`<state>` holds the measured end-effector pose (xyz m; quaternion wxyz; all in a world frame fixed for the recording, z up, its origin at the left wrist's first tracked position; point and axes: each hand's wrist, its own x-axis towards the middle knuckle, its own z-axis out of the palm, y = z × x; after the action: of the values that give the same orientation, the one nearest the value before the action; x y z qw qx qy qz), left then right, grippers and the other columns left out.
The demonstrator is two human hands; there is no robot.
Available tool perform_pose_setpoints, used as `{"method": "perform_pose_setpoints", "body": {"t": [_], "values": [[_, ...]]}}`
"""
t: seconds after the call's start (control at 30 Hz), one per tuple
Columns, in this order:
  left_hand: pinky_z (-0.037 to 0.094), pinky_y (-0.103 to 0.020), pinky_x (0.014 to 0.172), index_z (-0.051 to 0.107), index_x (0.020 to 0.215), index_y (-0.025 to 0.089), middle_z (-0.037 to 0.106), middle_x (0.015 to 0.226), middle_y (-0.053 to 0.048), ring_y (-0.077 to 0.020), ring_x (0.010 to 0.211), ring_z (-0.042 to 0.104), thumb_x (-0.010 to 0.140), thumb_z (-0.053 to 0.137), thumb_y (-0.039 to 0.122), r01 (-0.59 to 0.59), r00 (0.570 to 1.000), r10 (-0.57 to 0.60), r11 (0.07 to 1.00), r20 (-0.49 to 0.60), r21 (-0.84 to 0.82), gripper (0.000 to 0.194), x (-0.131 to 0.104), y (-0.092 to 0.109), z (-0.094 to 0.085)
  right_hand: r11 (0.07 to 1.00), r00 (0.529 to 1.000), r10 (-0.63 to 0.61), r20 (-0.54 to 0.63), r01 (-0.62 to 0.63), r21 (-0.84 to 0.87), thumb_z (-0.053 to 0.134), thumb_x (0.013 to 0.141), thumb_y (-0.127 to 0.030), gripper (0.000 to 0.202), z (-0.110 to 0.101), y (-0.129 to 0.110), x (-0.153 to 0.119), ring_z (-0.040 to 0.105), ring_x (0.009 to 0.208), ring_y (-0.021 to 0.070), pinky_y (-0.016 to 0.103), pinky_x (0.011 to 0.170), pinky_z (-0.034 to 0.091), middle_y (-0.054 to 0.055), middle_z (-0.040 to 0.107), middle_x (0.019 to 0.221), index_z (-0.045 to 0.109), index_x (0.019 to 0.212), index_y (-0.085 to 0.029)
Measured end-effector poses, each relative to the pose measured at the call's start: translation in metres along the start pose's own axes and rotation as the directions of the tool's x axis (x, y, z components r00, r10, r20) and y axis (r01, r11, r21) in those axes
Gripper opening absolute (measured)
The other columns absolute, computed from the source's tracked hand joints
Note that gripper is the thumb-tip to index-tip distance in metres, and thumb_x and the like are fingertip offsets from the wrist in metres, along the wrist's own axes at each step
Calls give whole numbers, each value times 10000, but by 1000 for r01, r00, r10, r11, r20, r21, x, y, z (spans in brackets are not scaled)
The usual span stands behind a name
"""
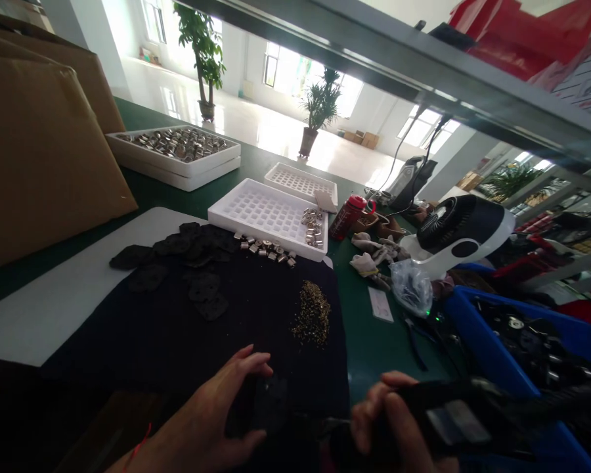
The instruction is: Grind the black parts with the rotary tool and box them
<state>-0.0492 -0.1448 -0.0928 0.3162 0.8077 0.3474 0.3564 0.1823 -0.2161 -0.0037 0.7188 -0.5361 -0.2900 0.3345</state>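
At the bottom centre, my left hand [221,410] curves its thumb and fingers around the edges of a dark flat plate [270,401], which is hard to make out against the black cloth [256,328]. My right hand [389,417] is wrapped round a black electric screwdriver [458,420] with a pale label. Its thin bit points left towards the plate; whether it touches cannot be seen. A pile of tiny brass-coloured screws [314,315] lies on the cloth beyond my hands. Several similar black plates [201,246] are heaped at the cloth's far left.
Small metal cylinders [266,249] lie before a white foam tray [256,203]. Stacked trays [192,174] of metal parts stand behind, beside cardboard [44,144]. To the right are a red bottle [349,215], a fan [463,230], pliers [414,341] and a blue bin [492,348].
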Motion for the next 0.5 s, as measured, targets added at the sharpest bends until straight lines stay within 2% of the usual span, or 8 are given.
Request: {"method": "perform_pose_setpoints", "body": {"t": [0.03, 0.1, 0.2, 0.33, 0.5], "values": [[604, -451, 1112, 427, 1528, 372, 794, 1274, 1, -326, 1363, 684, 670, 742, 25, -3, 1000, 3, 1000, 3, 8, 977, 1, 1, -1, 994, 997, -75, 14, 74, 75, 803, 920, -405, 204, 3, -8, 8, 573, 417, 119, 244, 440, 503, -54, 623, 626, 715, 1030, -256], [605, -449, 1110, 435, 1526, 375, 798, 1282, 5, -328, 1355, 692, 664, 748, 25, -2, 1000, 2, 1000, 1, 12, 981, 1, 1, -1, 967, 979, -183, -93, 196, 160, 776, 928, -377, 165, 11, -19, 22, 539, 438, 108, 249, 472, 519, -76, 562, 598, 703, 991, -244], [620, -442, 1086, 459, 1518, 383, 808, 1268, 17, -328, 1331, 711, 657, 732, 41, 0, 999, 0, 1000, -36, 15, 965, -2, -2, 3, 933, 925, -272, -265, 321, 164, 747, 922, -350, 157, 27, -22, 36, 495, 466, 100, 246, 513, 530, -91, 526, 601, 682, 1007, -236], [629, -411, 1060, 486, 1507, 378, 824, 1250, 17, -332, 1313, 723, 649, 716, 49, -7, 998, 9, 1000, -69, 29, 948, -4, -6, 6, 922, 867, -326, -376, 380, 78, 725, 924, -319, 160, 42, -12, 46, 496, 490, 103, 259, 564, 540, -99, 524, 606, 656, 1043, -237], [626, -372, 1040, 494, 1488, 382, 836, 1238, 31, -321, 1273, 747, 641, 719, 51, -42, 997, 45, 998, -65, 53, 937, 2, 0, -1, 912, 825, -364, -432, 410, 15, 740, 916, -299, 154, 43, -2, 57, 503, 482, 106, 277, 562, 519, -100, 523, 606, 657, 1023, -227]]}}
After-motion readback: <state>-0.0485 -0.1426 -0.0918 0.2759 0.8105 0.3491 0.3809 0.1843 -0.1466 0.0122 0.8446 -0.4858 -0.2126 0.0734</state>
